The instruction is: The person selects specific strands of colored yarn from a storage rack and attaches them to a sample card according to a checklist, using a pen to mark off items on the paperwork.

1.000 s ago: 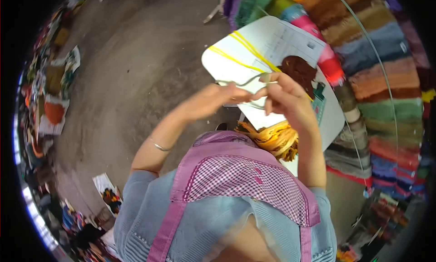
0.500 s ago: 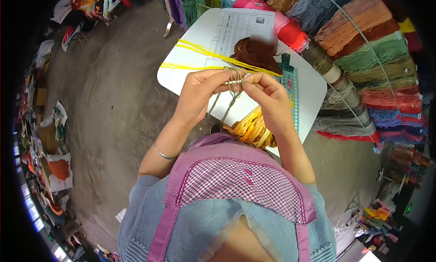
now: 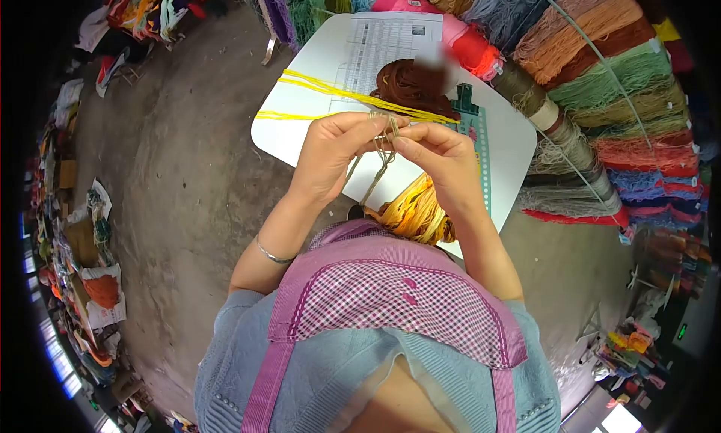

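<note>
Grey-green yarn [image 3: 385, 156] is looped between my two hands above a white board, its strands hanging down toward my apron. My left hand [image 3: 334, 144] pinches the loops from the left side. From the right, my right hand [image 3: 438, 149] pinches the same yarn close to the left fingertips. Just beyond the fingers lie yellow strands [image 3: 330, 90] and a dark brown yarn bundle [image 3: 413, 86]. A yellow-orange skein [image 3: 417, 211] rests on the board near my apron, below the right hand.
The white board [image 3: 285, 136] carries a printed sheet [image 3: 390, 46], a dark green clip [image 3: 466, 99] and a green strip with holes [image 3: 484, 162]. Colourful yarn hanks [image 3: 601, 87] fill the rack at the right. Concrete floor [image 3: 188, 132] stretches left.
Both hands stay on the yarn; the right fingers have shifted slightly, and the strands between the hands lie differently. The whole view has moved a little, with the board now further left.
</note>
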Available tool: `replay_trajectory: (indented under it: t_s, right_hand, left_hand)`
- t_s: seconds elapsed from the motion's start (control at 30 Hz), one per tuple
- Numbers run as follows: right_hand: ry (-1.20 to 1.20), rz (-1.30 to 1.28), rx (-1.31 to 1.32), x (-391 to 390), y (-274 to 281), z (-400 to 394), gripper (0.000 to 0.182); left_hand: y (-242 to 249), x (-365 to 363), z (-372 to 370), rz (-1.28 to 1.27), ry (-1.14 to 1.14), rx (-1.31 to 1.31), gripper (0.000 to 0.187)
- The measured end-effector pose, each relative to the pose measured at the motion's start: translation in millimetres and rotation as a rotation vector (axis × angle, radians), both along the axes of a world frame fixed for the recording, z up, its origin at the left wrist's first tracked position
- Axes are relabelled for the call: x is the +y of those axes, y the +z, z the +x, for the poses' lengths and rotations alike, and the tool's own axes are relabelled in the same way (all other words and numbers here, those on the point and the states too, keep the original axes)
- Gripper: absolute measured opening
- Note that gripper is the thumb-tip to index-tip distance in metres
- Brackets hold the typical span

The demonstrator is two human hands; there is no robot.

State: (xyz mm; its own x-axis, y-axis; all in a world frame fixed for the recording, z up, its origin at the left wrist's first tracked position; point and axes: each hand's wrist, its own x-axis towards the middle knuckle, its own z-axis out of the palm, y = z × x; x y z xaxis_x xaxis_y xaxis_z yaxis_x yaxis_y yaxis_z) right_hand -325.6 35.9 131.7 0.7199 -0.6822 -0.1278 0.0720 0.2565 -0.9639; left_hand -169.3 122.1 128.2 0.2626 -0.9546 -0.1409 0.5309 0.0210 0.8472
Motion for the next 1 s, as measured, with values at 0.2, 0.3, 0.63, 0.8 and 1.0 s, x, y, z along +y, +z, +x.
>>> replay_trajectory:
  t_s: [0.2, 0.3, 0.63, 0.8, 1.0]
  right_hand:
    - [-0.013, -0.012, -0.008, 1, -2, 1, 0.013]
    - [-0.022, -0.007, -0.026, 1, -5, 0, 0.014]
    - [0.036, -0.067, -0.055, 4, -6, 1, 0.015]
    - [0.003, -0.208, 0.016, 6, -7, 1, 0.014]
    - [-0.108, -0.508, 0.103, 5, -10, 0, 0.012]
  left_hand:
    - [-2, 2, 0, 0.002, -0.002, -0.118, 0.024]
    - [-3, 3, 2, 0.001, -0.004, -0.062, 0.023]
    - [-2, 6, 0, 0.023, 0.027, 0.02, 0.022]
    - [-2, 6, -6, 0.028, 0.059, 0.03, 0.021]
    - [-8, 7, -7, 0.017, -0.001, -0.003, 0.021]
